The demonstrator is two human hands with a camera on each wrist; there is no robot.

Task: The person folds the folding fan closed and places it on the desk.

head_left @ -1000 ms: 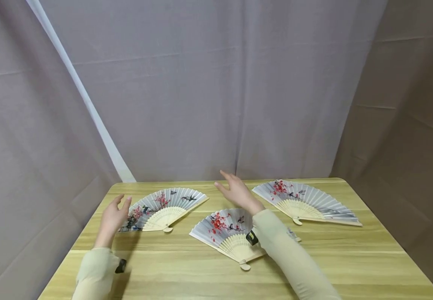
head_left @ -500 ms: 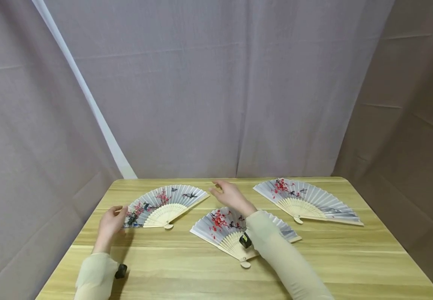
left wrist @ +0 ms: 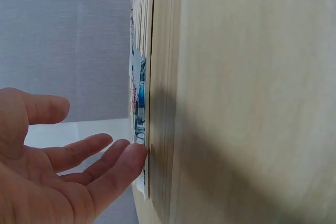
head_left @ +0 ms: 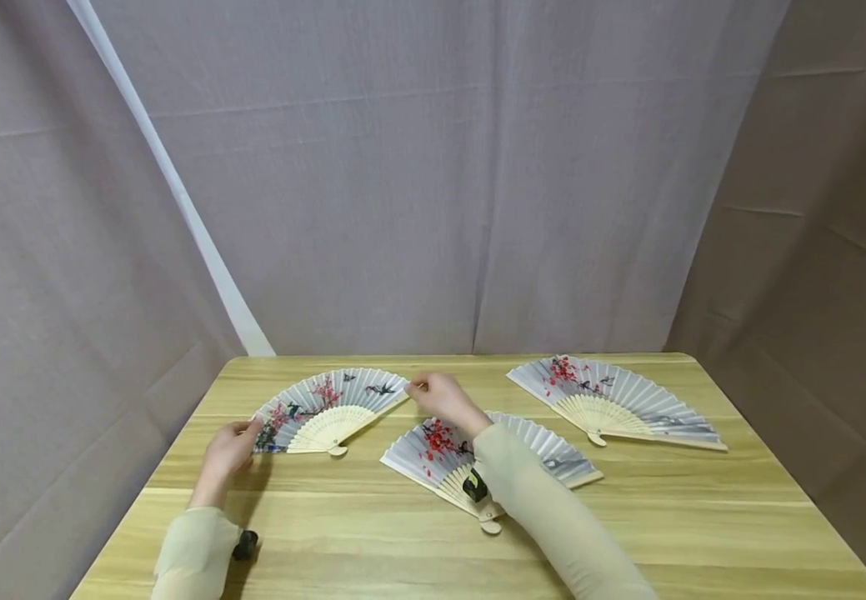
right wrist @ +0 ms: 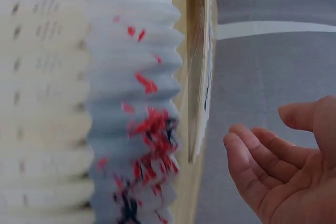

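My left hand (head_left: 232,451) sits at the left end of the left fan (head_left: 332,406), which lies spread open on the tabletop (head_left: 703,517) toward its far left part; in the left wrist view my fingers (left wrist: 113,169) are straight and relaxed, the tips just touching the fan's outer edge where it meets the wood. My right hand (head_left: 440,398) is at the other end of the same fan, by the right guard stick; in the right wrist view its fingers (right wrist: 252,163) are loosely curved and apart, near the stick's tip but not closed on it. This fan looks light and delicate to me: thin pleated paper over slim bamboo ribs, which would crease or tear if squeezed, while the two outer guard sticks are the stiff parts, so those sticks, or the pivot at the bottom, seem the right places to take hold. It should slide easily on the smooth wood. The middle fan (head_left: 440,457) lies partly under my right forearm, and the right fan (head_left: 620,404) lies well apart. Compared with a second ago, both hands have come down from hovering above the tabletop and closed in on the two ends of the left fan; the fans themselves have not shifted.
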